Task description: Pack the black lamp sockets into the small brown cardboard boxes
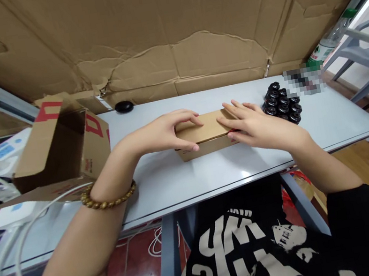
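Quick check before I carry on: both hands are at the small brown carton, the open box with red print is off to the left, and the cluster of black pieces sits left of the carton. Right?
Not quite: in the head view, the cluster of black pieces sits right of the small brown carton, just beyond the right hand. The rest stands.

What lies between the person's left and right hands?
The small box, reaching from the left hand to the right hand, as the head view shows.
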The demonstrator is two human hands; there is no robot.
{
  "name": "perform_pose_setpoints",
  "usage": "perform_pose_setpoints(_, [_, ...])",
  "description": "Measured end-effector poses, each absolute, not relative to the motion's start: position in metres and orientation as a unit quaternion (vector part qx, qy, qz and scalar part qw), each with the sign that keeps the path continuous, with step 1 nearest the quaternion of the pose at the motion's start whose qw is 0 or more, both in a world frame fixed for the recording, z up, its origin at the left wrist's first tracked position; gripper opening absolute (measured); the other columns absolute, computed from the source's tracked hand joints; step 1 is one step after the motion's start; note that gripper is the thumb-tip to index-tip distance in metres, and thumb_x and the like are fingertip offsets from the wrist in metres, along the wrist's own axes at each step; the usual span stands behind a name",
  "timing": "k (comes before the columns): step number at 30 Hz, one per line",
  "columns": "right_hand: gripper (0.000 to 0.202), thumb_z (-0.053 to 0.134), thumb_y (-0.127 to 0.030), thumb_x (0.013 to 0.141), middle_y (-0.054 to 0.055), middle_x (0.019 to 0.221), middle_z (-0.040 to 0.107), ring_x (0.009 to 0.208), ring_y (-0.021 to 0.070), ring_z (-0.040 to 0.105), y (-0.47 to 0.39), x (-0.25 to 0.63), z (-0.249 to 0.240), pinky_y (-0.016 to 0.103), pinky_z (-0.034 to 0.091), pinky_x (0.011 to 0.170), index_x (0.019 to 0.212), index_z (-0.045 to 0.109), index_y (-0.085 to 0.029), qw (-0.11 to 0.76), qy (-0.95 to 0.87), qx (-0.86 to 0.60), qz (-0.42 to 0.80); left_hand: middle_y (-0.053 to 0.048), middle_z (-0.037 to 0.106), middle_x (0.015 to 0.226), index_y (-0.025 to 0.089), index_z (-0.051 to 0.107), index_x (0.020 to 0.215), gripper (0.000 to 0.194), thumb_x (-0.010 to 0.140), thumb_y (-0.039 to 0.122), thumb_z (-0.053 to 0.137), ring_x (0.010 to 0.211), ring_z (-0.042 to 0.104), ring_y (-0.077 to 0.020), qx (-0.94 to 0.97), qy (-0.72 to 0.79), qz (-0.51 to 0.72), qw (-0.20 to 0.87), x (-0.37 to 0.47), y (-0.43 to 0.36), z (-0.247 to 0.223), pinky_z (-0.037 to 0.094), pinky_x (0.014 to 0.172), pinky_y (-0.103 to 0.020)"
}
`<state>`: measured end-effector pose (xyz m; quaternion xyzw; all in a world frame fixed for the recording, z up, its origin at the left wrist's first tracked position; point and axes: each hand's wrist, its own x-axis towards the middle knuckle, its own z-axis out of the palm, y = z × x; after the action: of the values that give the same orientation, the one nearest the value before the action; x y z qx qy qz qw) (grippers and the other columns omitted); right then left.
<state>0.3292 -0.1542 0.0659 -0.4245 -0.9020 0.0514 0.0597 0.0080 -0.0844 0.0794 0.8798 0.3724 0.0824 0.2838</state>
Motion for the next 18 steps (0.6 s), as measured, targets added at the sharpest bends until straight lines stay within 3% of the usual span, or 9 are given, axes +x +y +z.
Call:
perform_pose_setpoints(4, [0.065, 0.052, -0.038, 0.122, 0.029, 0.188, 0.046, 0.174, 0.0522, 0.048, -0.165, 0.311, 0.059, 0.081, 0.05, 0.13, 0.185, 0.049, -0.022, 0.027, -0.916, -0.4, -0.006, -0.011, 0.072, 0.167, 0.024, 0.086, 0.13, 0.056, 0.09, 0.062, 0.086, 0.151, 0.067, -0.0355, 0.898, 0.335, 0.117, 0.261, 0.01, -0.087, 0.075, 0.049, 0.133, -0.046])
perform_pose_setpoints(7, [0.068, 0.044, -0.024, 0.122, 0.029, 0.19, 0.044, 0.173, 0.0538, 0.047, -0.154, 0.302, 0.052, 0.079, 0.052, 0.126, 0.19, 0.041, -0.025, -0.004, -0.91, -0.413, -0.046, -0.011, 0.074, 0.165, 0.024, 0.089, 0.123, 0.048, 0.093, 0.061, 0.083, 0.149, 0.069, -0.0353, 0.909, 0.322, 0.14, 0.226, 0.007, -0.085, 0.073, 0.049, 0.134, -0.048])
perform_pose_setpoints(12, [0.07, 0.039, -0.016, 0.12, 0.028, 0.185, 0.047, 0.166, 0.0523, 0.05, -0.114, 0.288, 0.048, 0.073, 0.052, 0.123, 0.189, 0.042, -0.025, -0.023, -0.898, -0.435, -0.059, -0.008, 0.086, 0.142, 0.025, 0.088, 0.109, 0.044, 0.1, 0.064, 0.07, 0.133, 0.078, -0.0332, 0.885, 0.392, 0.212, 0.136, -0.008, -0.078, 0.083, 0.055, 0.127, -0.048])
perform_pose_setpoints(15, [0.068, 0.038, -0.015, 0.119, 0.026, 0.175, 0.057, 0.159, 0.0493, 0.054, -0.089, 0.275, 0.051, 0.067, 0.051, 0.119, 0.185, 0.049, -0.027, -0.004, -0.887, -0.458, -0.056, -0.007, 0.087, 0.13, 0.024, 0.086, 0.115, 0.042, 0.105, 0.057, 0.062, 0.128, 0.078, -0.0307, 0.837, 0.476, 0.25, 0.098, -0.017, -0.084, 0.1, 0.057, 0.123, -0.044])
perform_pose_setpoints(18, [0.07, 0.039, -0.006, 0.114, 0.028, 0.165, 0.064, 0.15, 0.0462, 0.061, -0.067, 0.259, 0.056, 0.059, 0.05, 0.113, 0.18, 0.055, -0.024, 0.016, -0.864, -0.499, -0.069, -0.013, 0.085, 0.128, 0.012, 0.082, 0.126, 0.051, 0.105, 0.051, 0.058, 0.123, 0.077, -0.0291, 0.795, 0.553, 0.229, 0.097, -0.024, -0.094, 0.118, 0.059, 0.121, -0.047])
